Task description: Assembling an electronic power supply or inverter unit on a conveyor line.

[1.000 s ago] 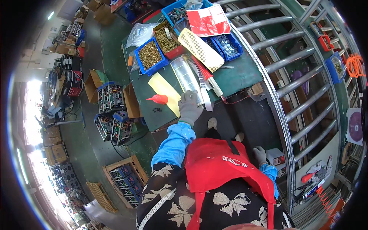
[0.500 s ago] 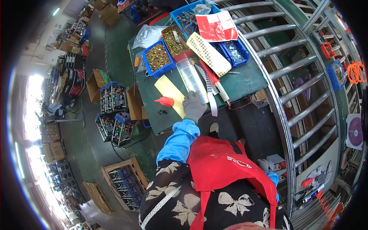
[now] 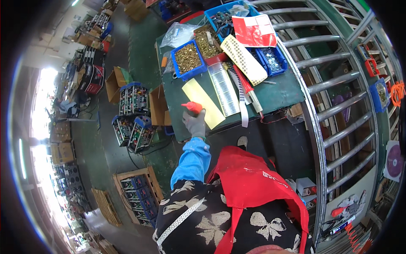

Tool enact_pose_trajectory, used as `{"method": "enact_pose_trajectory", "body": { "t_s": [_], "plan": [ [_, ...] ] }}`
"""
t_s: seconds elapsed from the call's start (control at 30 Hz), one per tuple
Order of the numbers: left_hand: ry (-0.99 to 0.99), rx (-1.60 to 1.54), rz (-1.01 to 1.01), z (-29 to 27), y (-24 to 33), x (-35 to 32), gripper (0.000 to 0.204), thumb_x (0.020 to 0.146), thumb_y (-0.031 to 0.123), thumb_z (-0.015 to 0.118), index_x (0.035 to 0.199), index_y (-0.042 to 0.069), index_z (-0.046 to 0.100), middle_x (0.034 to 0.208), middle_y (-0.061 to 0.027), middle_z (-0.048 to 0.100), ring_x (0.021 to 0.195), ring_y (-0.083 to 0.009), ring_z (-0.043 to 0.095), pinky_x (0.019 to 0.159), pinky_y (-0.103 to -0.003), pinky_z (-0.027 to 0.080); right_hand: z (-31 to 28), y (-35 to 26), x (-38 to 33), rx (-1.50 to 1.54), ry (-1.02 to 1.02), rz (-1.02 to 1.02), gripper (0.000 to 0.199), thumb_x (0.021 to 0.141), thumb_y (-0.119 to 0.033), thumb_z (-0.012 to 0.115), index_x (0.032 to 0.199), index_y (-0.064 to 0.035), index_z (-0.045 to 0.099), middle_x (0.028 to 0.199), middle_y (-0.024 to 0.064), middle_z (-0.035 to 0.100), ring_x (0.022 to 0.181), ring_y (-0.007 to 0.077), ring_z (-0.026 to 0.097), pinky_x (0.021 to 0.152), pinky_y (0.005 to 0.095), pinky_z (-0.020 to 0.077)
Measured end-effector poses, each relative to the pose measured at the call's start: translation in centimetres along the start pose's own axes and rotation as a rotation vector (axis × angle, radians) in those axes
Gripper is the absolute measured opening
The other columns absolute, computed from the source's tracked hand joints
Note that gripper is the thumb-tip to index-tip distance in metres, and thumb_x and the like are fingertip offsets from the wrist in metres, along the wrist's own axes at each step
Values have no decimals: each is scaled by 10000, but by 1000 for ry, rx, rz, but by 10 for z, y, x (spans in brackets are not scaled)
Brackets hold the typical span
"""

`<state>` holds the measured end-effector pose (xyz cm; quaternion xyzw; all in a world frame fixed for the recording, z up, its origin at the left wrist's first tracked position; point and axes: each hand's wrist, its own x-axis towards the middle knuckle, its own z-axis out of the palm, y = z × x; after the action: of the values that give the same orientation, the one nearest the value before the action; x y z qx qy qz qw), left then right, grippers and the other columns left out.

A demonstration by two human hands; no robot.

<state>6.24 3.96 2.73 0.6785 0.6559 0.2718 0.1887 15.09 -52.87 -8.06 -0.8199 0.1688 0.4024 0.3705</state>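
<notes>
My left hand (image 3: 195,125), in a grey glove, closes around a small red squeeze bottle (image 3: 193,106) whose pointed tip faces left. It is over the near left part of the green table (image 3: 279,91). A yellow sheet (image 3: 204,101) lies partly beside and beneath the bottle. Right of it rests a sheet of clear labels (image 3: 224,91), then a pale strip (image 3: 243,111) hanging over the table's near edge. My right hand (image 3: 291,183) is low on the right beside the red apron, mostly hidden, and its fingers cannot be made out.
Blue bins of brass fittings (image 3: 187,60) and washers (image 3: 270,60) stand at the table's back, with a dotted yellow card (image 3: 244,59) and a red-and-white bag (image 3: 255,30). A metal roller rack (image 3: 334,114) runs along the right. Electronic units (image 3: 134,100) and cartons sit on the left floor.
My left hand has moved left from the label sheet and taken hold of the red bottle. The view has shifted slightly, and my right hand is more hidden.
</notes>
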Motion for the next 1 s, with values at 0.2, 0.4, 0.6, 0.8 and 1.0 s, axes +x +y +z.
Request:
{"method": "enact_pose_trajectory", "body": {
  "t_s": [0.2, 0.4, 0.6, 0.8, 1.0],
  "plan": [
    [-205, -155, -1, 8, -8, 52, 653, 654, 318, 856, 1171, 40, 570, 1160, -179, 595, 1105, -357, 570, 954, -433, 460, -31, 3, 8, -762, 3, -713, 314, 809, -241, 613, 1008, -16, 703, 908, 148, 703, 837, 280, 661, 743, 391, 510],
    [-151, -368, -7, -12, 24, 83, 419, 664, 268, 838, 962, 59, 630, 958, -108, 670, 922, -294, 649, 874, -407, 491, -33, 16, 31, -326, -10, -330, 222, 809, -219, 604, 939, -70, 705, 984, 165, 675, 932, 333, 650, 793, 404, 526],
    [-80, -215, 13, 10, -24, 138, 444, 656, 248, 838, 1003, 58, 636, 978, -116, 672, 935, -299, 649, 874, -414, 486, -25, 9, 29, -492, -15, -404, 194, 797, -212, 622, 909, -76, 703, 1025, 159, 663, 939, 329, 645, 792, 389, 531],
    [-117, -108, 43, 21, -54, 132, 492, 663, 221, 825, 1055, 15, 611, 959, -158, 650, 917, -317, 642, 859, -413, 494, -10, -35, -14, -306, -8, -362, 243, 808, -168, 596, 967, -26, 713, 908, 126, 693, 818, 241, 649, 719, 360, 512],
    [-348, -725, -215, -23, -4, 37, 147, 874, 105, 634, 981, 10, 602, 838, -64, 611, 667, -139, 602, 549, -266, 506, 0, -72, -4, -14, 72, -346, 255, 825, -158, 595, 1001, -10, 706, 910, 118, 698, 811, 210, 644, 726, 342, 511]
  ]
}}
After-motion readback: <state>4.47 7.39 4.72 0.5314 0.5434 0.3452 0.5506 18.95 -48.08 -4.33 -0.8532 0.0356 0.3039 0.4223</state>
